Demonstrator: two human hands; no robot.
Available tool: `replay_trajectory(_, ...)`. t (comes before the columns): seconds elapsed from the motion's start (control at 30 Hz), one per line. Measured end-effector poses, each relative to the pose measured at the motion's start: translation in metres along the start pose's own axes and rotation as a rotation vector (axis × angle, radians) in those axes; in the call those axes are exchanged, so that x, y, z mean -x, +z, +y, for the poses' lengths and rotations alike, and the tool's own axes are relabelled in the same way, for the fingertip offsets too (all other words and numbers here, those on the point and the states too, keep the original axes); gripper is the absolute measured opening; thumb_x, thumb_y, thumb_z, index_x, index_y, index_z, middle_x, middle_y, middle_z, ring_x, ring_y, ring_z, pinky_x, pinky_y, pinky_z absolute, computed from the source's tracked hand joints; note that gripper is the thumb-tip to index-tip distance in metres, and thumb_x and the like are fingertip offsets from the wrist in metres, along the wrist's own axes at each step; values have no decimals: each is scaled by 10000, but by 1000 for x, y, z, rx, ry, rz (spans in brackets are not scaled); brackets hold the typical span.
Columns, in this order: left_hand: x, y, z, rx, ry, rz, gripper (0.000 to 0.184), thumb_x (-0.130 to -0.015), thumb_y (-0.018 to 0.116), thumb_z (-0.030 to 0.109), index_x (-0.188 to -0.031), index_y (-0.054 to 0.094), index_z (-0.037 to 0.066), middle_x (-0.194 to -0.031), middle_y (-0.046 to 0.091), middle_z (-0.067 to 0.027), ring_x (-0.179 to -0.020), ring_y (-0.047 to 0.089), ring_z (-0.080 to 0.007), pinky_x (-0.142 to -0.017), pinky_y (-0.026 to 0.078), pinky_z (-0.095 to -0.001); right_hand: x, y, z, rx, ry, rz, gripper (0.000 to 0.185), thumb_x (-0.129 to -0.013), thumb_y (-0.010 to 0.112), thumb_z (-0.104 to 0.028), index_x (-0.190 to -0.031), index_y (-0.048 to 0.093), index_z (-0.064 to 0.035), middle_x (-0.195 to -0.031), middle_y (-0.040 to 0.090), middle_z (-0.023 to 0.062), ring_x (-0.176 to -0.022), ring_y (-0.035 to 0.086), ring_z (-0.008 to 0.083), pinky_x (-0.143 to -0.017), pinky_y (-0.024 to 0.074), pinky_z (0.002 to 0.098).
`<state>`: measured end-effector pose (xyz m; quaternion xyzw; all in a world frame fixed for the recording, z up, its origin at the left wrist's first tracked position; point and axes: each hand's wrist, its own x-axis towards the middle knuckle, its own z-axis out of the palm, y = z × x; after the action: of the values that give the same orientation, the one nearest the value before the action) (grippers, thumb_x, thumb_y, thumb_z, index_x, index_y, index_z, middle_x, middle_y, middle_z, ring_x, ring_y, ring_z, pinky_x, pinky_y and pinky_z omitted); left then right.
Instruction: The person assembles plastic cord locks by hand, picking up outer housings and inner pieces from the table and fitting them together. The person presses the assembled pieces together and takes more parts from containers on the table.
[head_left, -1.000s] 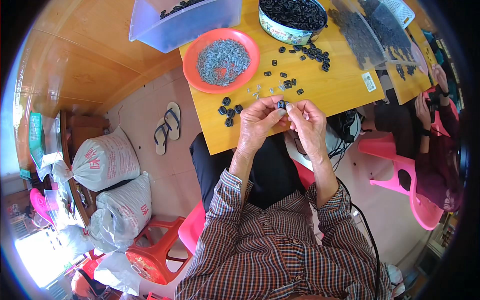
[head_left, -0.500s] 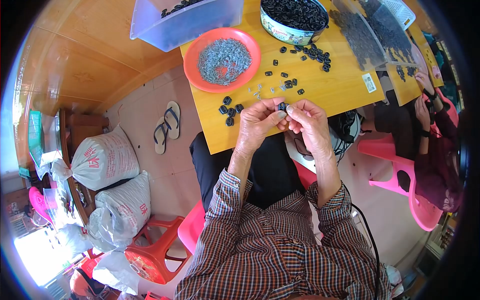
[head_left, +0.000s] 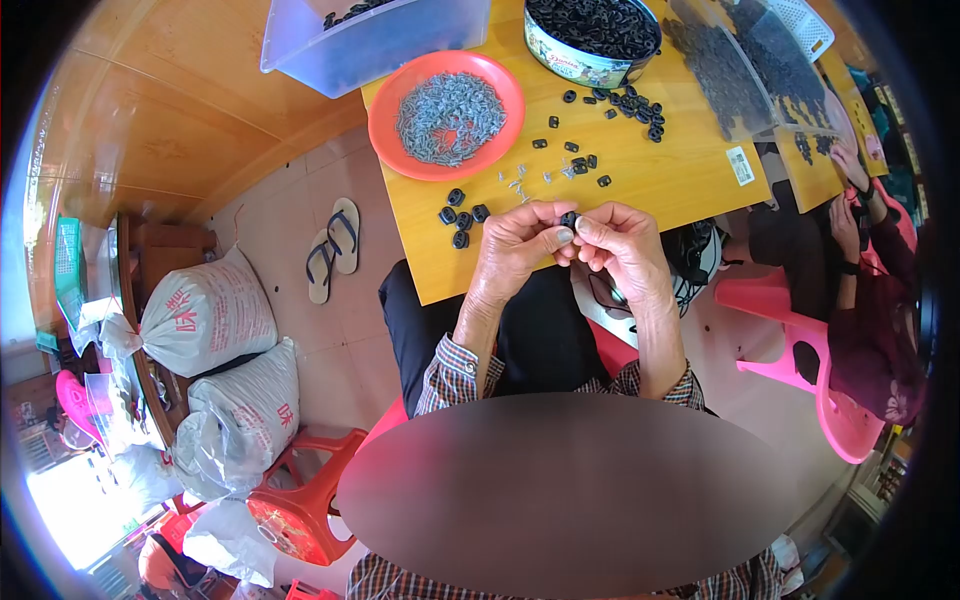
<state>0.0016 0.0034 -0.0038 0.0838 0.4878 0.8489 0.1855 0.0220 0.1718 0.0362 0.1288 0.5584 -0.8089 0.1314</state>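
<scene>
A small black plastic part (head_left: 568, 219) is pinched between both hands at the table's near edge. My left hand (head_left: 518, 248) grips it with thumb and forefinger, and my right hand (head_left: 628, 246) holds its other side the same way. To the left of my hands sits a small group of black parts (head_left: 461, 219). Just beyond them lie a few loose screws (head_left: 518, 184), with more black parts (head_left: 580, 166) scattered around. An orange-red plate (head_left: 381, 140) full of small silvery screws (head_left: 450, 118) stands farther left.
On the yellow table (head_left: 436, 283) stand a round tin (head_left: 570, 66) of black parts and a clear plastic bin (head_left: 340, 62). At right, a person (head_left: 872, 330) sits on a pink chair (head_left: 842, 425) by other containers. Slippers (head_left: 320, 268), white sacks (head_left: 210, 312) and a red stool (head_left: 300, 500) occupy the left floor.
Both hands stay closed on the black part, with only a slight shift in their position. The view has moved a little, and a blurred oval now covers the torso.
</scene>
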Motion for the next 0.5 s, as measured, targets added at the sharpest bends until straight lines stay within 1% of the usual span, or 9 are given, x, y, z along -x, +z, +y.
replay_trajectory(0.2, 2, -1, 2, -15, -26, -34, 238, -875, 599, -38, -1113, 610, -39, -875, 663, -75, -707, 623, -108, -639, 544, -241, 1, -1, -1, 21, 31, -10, 157, -833, 709, -133, -809, 645, 9, -691, 646, 54, -544, 565, 59, -458, 414, 159)
replay_trajectory(0.3, 4, 0, 3, -13, -39, -26, 231, -871, 602, -38, -1102, 613, -42, -872, 663, -75, -700, 623, -110, -633, 544, -244, 3, 1, -4, 50, 47, -10, 122, -836, 685, -97, -798, 626, 3, -688, 637, 53, -522, 559, 61, -438, 417, 164)
replay_trajectory(0.5, 5, 1, 1, -72, -8, -42, 226, -868, 608, -38, -1094, 617, -42, -862, 662, -67, -699, 624, -112, -632, 545, -248, 3, 0, -4, 119, 56, 4, 133, -829, 697, -103, -795, 626, 5, -688, 638, 57, -512, 556, 59, -426, 412, 160)
